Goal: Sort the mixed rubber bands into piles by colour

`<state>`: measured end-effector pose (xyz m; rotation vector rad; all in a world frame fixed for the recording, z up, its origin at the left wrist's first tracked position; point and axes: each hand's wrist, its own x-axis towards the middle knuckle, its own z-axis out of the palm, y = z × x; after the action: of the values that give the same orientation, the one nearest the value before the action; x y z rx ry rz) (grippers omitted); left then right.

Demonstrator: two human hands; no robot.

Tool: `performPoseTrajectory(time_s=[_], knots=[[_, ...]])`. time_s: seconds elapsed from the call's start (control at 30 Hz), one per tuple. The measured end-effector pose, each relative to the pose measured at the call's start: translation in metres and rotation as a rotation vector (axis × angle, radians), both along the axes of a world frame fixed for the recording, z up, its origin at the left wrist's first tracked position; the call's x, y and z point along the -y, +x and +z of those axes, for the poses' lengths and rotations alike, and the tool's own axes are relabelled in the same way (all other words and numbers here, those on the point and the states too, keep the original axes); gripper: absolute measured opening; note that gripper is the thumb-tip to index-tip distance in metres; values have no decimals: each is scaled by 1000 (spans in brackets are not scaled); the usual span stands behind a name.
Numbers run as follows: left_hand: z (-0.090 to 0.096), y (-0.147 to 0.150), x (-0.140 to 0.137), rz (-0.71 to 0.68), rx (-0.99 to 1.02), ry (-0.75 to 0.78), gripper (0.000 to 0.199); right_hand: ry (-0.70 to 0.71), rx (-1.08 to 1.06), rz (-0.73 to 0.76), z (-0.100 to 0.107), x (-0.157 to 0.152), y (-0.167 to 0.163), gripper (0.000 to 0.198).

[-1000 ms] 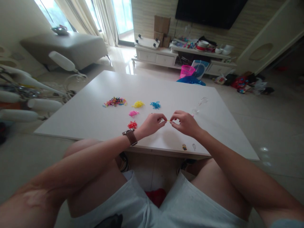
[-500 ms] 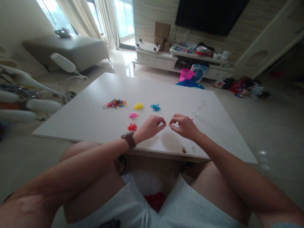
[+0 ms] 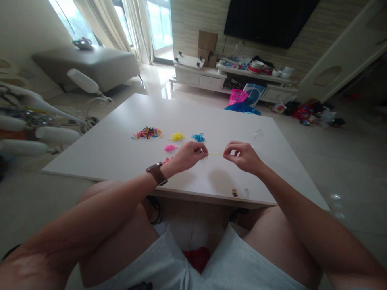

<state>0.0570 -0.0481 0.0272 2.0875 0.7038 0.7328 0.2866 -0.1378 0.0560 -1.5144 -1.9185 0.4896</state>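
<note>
Stretched taut between my two hands is a thin yellow rubber band (image 3: 215,154). My left hand (image 3: 193,154), with a watch (image 3: 157,173) on its wrist, pinches one end; my right hand (image 3: 241,156) pinches the other. Both are held above the white table (image 3: 145,161). Beyond my left hand lie small piles of blue bands (image 3: 198,137), yellow bands (image 3: 176,136) and pink bands (image 3: 170,148). A red pile (image 3: 167,160) is mostly hidden by my left wrist. Farther left is a mixed-colour pile (image 3: 147,133).
Near the table's front edge lie a small yellow-and-blue figure charm (image 3: 234,192) and a small clear piece (image 3: 247,192). A clear item (image 3: 258,134) lies at the right. Past the table stand a pink basket (image 3: 237,96) and a TV cabinet (image 3: 198,79); lamp arms (image 3: 57,134) reach in from the left.
My hands have moved apart, pulling the yellow rubber band longer. The red pile is now more covered by my left wrist.
</note>
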Motion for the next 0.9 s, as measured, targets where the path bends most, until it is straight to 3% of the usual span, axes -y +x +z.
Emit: performPoseTrajectory(time_s=[0.13, 0.43, 0.9], knots=[[3, -3, -9, 65, 18, -23, 14, 18, -11, -41, 2, -3, 9, 11], [-2, 3, 14, -49, -41, 23, 17, 4, -23, 77, -9, 9, -23, 8], [-9, 2, 20, -84, -41, 95, 23, -4, -35, 98, -15, 12, -27, 7]])
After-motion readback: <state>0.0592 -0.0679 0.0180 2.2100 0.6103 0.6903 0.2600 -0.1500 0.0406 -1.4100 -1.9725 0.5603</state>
